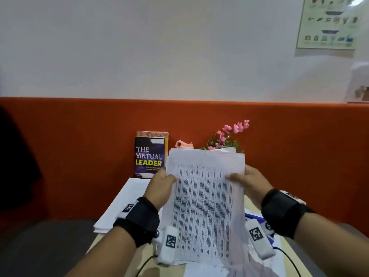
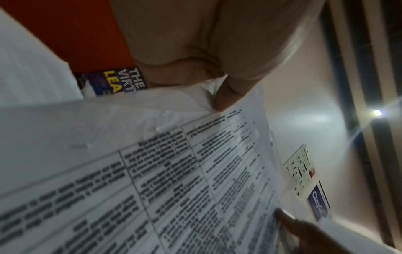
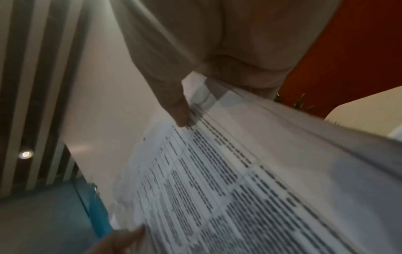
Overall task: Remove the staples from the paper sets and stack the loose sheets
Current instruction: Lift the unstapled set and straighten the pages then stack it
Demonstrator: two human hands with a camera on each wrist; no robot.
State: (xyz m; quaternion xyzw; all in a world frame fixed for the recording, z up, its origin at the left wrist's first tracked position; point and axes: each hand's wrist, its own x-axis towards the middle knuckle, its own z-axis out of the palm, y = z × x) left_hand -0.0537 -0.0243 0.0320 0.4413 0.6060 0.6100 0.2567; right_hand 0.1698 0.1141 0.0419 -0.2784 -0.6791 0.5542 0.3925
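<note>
**Paper set lifted in both hands, staple still to be found**

While the orange partition (image 1: 79,156) fills the background and a table (image 1: 111,248) lies below, the work itself is up in the air: a paper set (image 1: 203,206) printed with a dense grid is held upright in front of the person, above the table. On the table to the left lies a white pile of sheets (image 1: 123,204), which I judge to be the stack of loose pages; more printed papers (image 1: 259,262) lie under the held set. Behind stand a book (image 1: 148,158) and pink flowers (image 1: 233,130).

The left hand (image 1: 161,186) grips the set's left edge, thumb curled over the front, fingers behind. The right hand (image 1: 247,180) clamps the right edge the same way. In the right wrist view the sheets fan apart along that edge, so several pages are held together.

No staple is visible in any view, and I see no remover tool. The step in hand looks like inspecting or squaring up a set. The next move calls for locating the stapled corner, freeing one hand to pry the staple, then laying the pages on the left pile.
</note>
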